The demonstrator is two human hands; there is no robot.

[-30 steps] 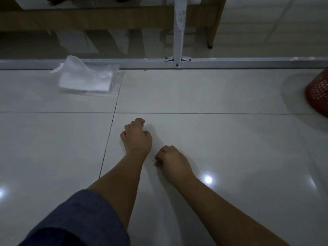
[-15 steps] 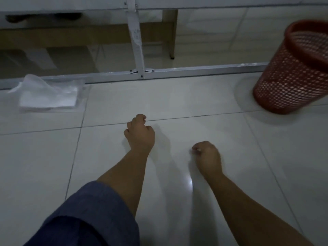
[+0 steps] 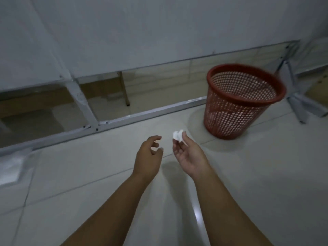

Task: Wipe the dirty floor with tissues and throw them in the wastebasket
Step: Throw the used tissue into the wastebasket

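Presently, head view. Right hand (image 3: 190, 155): palm up, fingertips pinching a small crumpled tissue wad (image 3: 178, 135), held above the tiled floor (image 3: 248, 174), short of the red mesh wastebasket (image 3: 237, 102). Left hand (image 3: 148, 157): fingers loosely spread, holding nothing. Risk: a wad this light, let go from here, would likely land on the floor short of the basket rim. Wastebasket: upright by the metal floor rail (image 3: 142, 115); contents cannot be made out. Tissue pack (image 3: 10, 167): left floor edge.
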